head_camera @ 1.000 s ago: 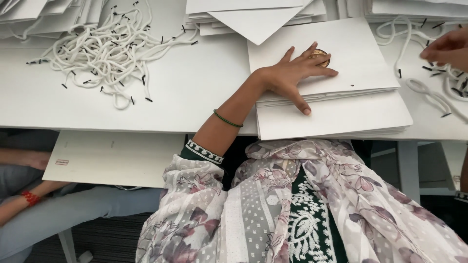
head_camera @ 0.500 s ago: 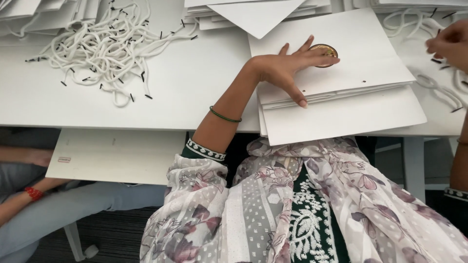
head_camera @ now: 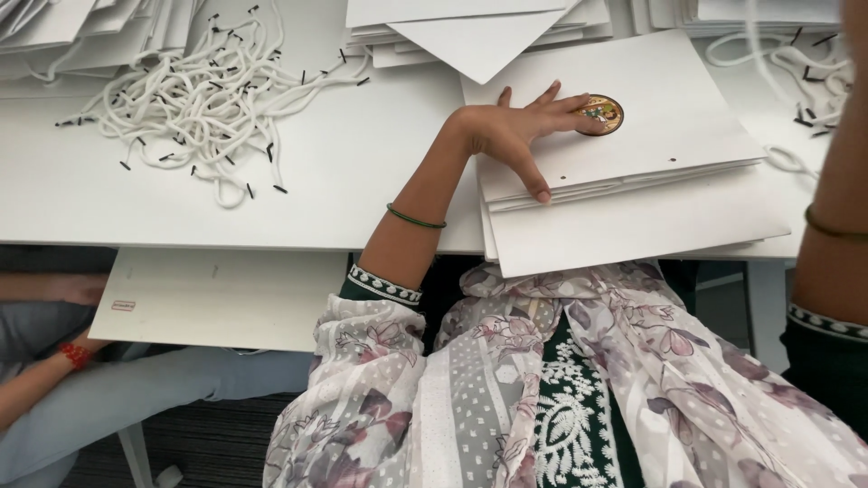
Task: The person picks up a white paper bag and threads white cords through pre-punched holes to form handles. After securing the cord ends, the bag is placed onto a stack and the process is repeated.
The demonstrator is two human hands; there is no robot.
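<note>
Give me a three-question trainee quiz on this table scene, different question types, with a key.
1. True or false: the left hand lies flat on a stack of white paper bags.
2. Multiple choice: the pile of white cords lies A) on the stack, B) on the table left of the stack, C) on the lap.
3. Fill in: the left fingertips touch a round ___ sticker.

Key: 1 true; 2 B; 3 gold. The right hand is out of view; only its forearm shows.

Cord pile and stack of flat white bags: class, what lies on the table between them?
In the head view, only bare white table separates the cord pile from the bag stack; the left hand rests on the stack.
</note>
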